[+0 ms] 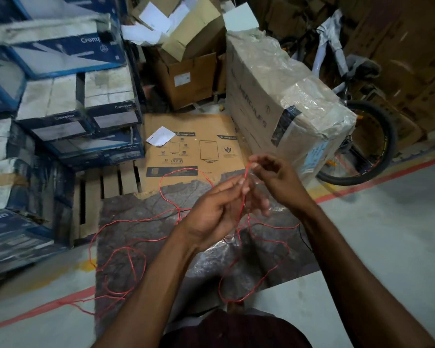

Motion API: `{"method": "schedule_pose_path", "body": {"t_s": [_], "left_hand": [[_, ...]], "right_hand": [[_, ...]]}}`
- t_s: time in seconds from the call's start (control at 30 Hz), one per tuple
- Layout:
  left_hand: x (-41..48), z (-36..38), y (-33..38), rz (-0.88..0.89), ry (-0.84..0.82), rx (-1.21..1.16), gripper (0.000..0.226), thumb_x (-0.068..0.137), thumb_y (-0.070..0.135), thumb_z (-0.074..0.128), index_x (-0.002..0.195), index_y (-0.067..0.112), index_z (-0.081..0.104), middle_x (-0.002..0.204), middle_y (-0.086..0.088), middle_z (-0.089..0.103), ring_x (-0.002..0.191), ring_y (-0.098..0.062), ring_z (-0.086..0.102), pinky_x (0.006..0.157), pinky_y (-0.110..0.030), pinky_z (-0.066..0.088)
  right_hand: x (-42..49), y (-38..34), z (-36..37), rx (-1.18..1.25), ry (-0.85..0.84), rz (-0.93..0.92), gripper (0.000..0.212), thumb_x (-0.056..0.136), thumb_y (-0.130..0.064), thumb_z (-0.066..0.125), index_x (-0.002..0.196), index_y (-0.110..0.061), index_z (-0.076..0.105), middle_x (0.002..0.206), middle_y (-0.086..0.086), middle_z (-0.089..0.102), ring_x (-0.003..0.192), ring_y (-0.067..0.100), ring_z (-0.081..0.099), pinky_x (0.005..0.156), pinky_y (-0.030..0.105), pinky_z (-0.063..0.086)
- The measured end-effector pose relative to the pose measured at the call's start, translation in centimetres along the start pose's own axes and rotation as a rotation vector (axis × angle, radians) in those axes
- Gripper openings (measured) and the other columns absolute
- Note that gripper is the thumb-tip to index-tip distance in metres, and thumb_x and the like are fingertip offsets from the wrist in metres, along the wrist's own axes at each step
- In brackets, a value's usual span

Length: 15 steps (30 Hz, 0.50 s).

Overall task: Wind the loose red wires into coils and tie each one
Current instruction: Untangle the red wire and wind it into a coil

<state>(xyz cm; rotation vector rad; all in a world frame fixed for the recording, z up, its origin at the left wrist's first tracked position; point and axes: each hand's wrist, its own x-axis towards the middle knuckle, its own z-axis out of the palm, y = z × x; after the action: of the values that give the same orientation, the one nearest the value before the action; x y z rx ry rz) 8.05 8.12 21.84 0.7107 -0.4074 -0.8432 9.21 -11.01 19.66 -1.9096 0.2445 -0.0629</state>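
Observation:
Thin red wire (126,249) lies in loose, tangled loops over a dark grey mat (141,209) on the floor. A strand rises from the loops up to my hands, held above the mat. My right hand (274,179) pinches the upper end of that strand between thumb and fingertips. My left hand (216,209), just below and to the left, has its fingers curled round the same strand. Another loop of the red wire hangs below my hands towards the mat's near edge.
Stacked blue and white boxes (60,96) fill the left. A flat brown carton (191,146) lies beyond the mat, a plastic-wrapped carton (281,101) stands right of it, and a bicycle wheel (369,144) behind. A red floor line (377,182) crosses the concrete.

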Motion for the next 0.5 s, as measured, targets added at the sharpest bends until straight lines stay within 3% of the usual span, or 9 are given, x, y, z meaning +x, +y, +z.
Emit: {"method": "schedule_pose_path", "body": {"t_s": [0.07,0.13,0.23,0.37,0.5], "left_hand": [[0.2,-0.1,1.4,0.055,-0.056,-0.128,0.014,0.098,0.015,0.044,0.087,0.014,0.052,0.107,-0.016,0.073,0.105,-0.032,0.067,0.096,-0.039,0.047],[0.6,-0.2,3.1,0.098,-0.080,-0.193,0.012,0.099,0.015,0.043,0.090,0.015,0.050,0.118,-0.014,0.072,0.120,-0.032,0.063,0.107,-0.043,0.043],[1.0,-0.5,6.6,0.186,-0.040,-0.190,0.012,0.101,0.016,0.037,0.093,0.018,0.046,0.124,-0.007,0.072,0.129,-0.027,0.059,0.115,-0.045,0.033],[0.7,-1.9,11.7,0.321,0.060,-0.185,0.015,0.102,0.016,0.039,0.092,0.017,0.049,0.141,-0.009,0.061,0.143,-0.025,0.044,0.118,-0.053,0.026],[0.1,-4.2,15.4,0.419,0.246,-0.067,0.033,0.109,0.025,0.031,0.085,0.025,0.053,0.155,-0.005,0.049,0.144,-0.022,0.043,0.112,-0.061,0.034]], "right_hand": [[-0.2,0.8,1.1,-0.165,-0.079,-0.040,0.020,0.098,-0.002,0.059,0.108,-0.019,0.064,0.119,0.018,0.064,0.106,0.026,0.062,0.096,0.044,0.053],[0.1,2.1,2.6,-0.246,-0.051,-0.155,0.015,0.099,-0.017,0.052,0.105,-0.013,0.066,0.114,0.019,0.066,0.107,0.032,0.064,0.095,0.051,0.052],[-0.3,3.2,4.0,-0.166,-0.070,-0.229,0.032,0.110,-0.021,0.039,0.093,-0.005,0.060,0.089,0.003,0.064,0.088,0.017,0.062,0.085,0.032,0.049],[-2.3,4.5,5.4,-0.130,-0.115,-0.206,0.036,0.110,-0.035,0.038,0.080,-0.020,0.050,0.069,-0.009,0.046,0.065,0.008,0.046,0.065,0.035,0.041],[-3.6,4.7,6.0,-0.264,-0.145,-0.269,0.037,0.107,-0.042,0.038,0.077,-0.026,0.052,0.065,-0.018,0.049,0.062,0.000,0.044,0.063,0.026,0.037]]}}
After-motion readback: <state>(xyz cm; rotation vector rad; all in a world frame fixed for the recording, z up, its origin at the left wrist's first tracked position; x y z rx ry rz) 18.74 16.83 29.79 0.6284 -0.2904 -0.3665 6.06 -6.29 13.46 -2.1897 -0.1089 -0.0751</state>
